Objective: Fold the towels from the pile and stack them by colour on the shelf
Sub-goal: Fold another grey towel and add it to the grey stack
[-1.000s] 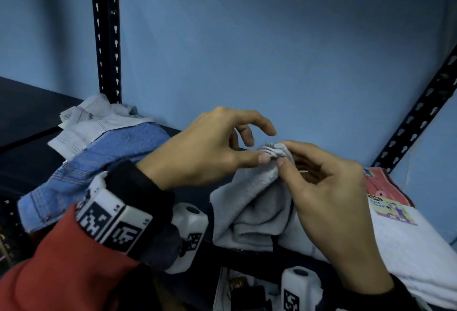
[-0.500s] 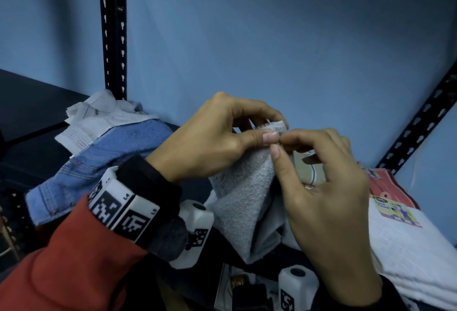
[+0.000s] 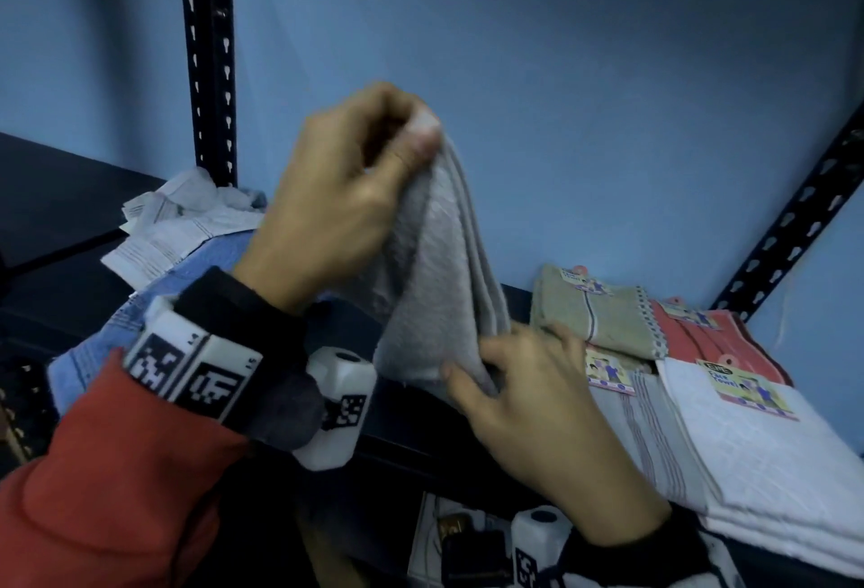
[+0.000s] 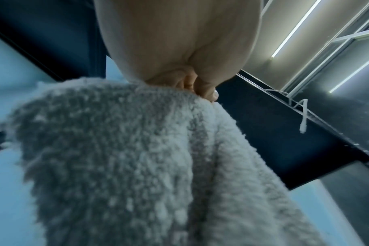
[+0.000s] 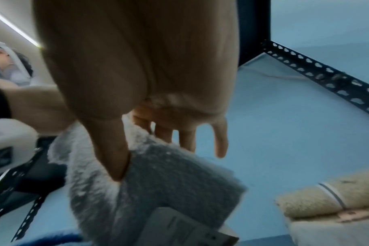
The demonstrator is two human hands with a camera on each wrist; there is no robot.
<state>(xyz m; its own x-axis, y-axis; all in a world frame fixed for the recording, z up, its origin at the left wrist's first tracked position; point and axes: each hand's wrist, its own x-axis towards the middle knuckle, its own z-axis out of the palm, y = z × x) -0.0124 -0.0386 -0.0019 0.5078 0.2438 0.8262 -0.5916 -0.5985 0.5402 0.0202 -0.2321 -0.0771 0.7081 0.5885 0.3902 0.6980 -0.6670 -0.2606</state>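
Grey towel [image 3: 435, 288] held up in front of shelf, both hands on it.

L hand [image 3: 336, 195] pinches top corner w/ thumb + fingertips, raised above shelf level; towel hangs down in folds, clear of the board. R hand [image 3: 537, 405] grips lower edge, thumb on the front, index behind, other fingers spread loose per wrist view [image 5: 158, 99]. Wrist view of L hand [image 4: 179, 50] shows towel [image 4: 137, 166] bunched under the pinch. Folded towels on shelf [image 3: 56, 195] at right: beige [image 3: 594, 316], red [image 3: 715, 339], white [image 3: 766, 442], striped [image 3: 654, 438], w/ labels. Denim [image 3: 154, 302] + pale cloth [image 3: 182, 223] piled at left by upright [image 3: 208, 50].
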